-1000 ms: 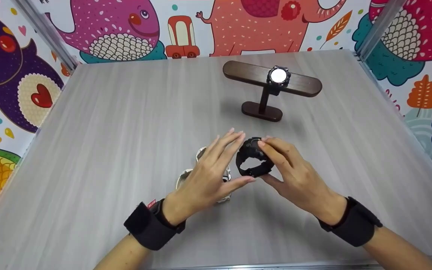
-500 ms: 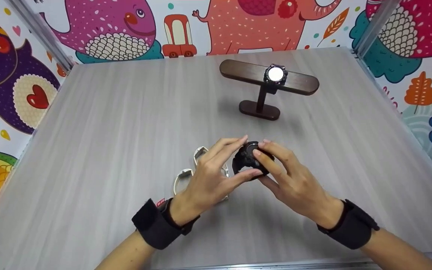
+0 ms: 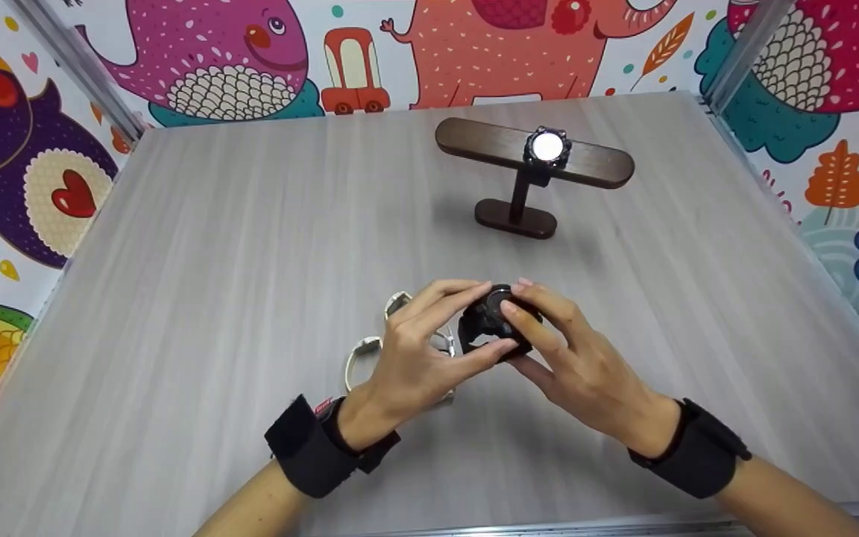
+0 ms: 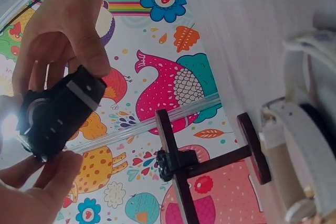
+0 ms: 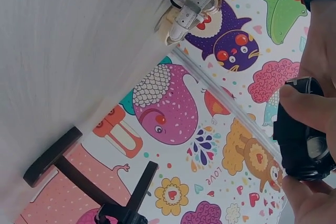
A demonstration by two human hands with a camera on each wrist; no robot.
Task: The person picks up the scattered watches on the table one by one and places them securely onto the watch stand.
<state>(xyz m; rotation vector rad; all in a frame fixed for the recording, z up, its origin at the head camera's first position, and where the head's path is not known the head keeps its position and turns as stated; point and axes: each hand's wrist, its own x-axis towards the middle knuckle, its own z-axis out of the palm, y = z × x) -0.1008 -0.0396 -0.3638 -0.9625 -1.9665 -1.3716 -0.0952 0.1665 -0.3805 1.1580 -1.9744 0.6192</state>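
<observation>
A black wristwatch (image 3: 483,317) with a looped strap is held up between both hands in the head view. The left hand (image 3: 418,343) pinches its left side, fingertips at the top and thumb at the lower edge. From the right, the right hand (image 3: 582,358) grips it with fingers over the dial side and the thumb underneath. In the left wrist view the watch's dark strap (image 4: 79,103) shows between the fingers of both hands. White-strapped watches (image 3: 362,362) stand on the table, partly hidden behind the left hand.
Farther back stands a dark wooden watch stand (image 3: 467,140), its crossbar carrying another black watch (image 3: 547,149) with a bright dial. Printed cartoon panels (image 3: 243,60) enclose the grey table (image 3: 250,224) at the back and sides. A metal edge runs along the front.
The left hand has moved right and closed its thumb and fingers onto the black watch. The watch has turned slightly in the right hand, its strap loop now less visible.
</observation>
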